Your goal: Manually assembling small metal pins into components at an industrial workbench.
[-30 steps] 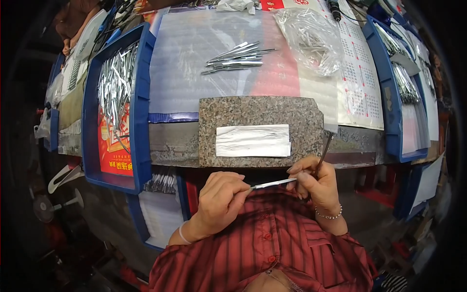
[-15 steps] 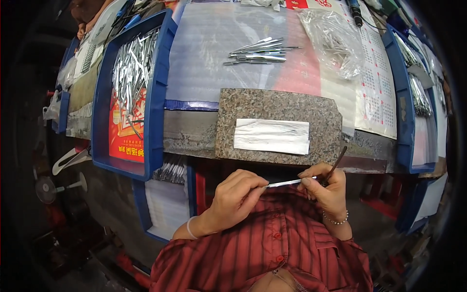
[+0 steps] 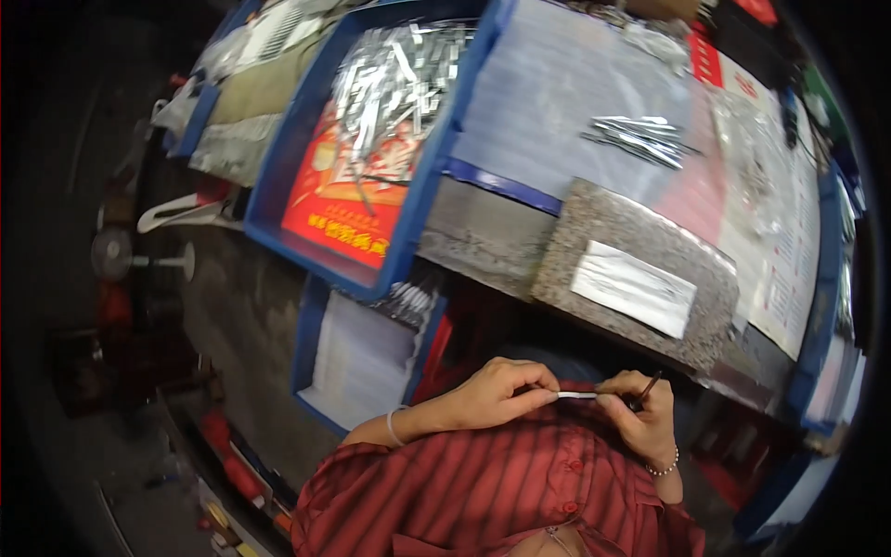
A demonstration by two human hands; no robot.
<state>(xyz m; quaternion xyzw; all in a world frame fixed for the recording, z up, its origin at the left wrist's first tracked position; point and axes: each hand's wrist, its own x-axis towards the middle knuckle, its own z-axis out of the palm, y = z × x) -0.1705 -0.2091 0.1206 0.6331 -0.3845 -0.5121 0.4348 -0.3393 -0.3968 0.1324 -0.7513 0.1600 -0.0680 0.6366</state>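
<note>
A slim, shiny metal strip (image 3: 577,395) spans the gap between my two hands, just off the bench's front edge. My left hand (image 3: 501,397) pinches one end between thumb and fingertips. At the other end my right hand (image 3: 642,416) grips it with thumb and fingers, and a thin dark stick (image 3: 652,385) also pokes up from that hand; its kind cannot be made out. Beyond my hands lies a speckled granite slab (image 3: 640,218) bearing a folded white cloth or paper (image 3: 634,290). Farther back, a small pile of slim metal pieces (image 3: 642,139) rests on plastic sheeting.
On the left stands a blue tray (image 3: 257,218) with many shiny metal pieces (image 3: 399,84) over a red printed sheet (image 3: 320,227). Below it is another blue tray (image 3: 306,357). A clear plastic bag (image 3: 756,176) and a blue bin (image 3: 817,371) are at right.
The view has swung left and tilted, so the bench appears slanted and shifted right. Both hands keep hold of the strip; less of it shows between them now.
</note>
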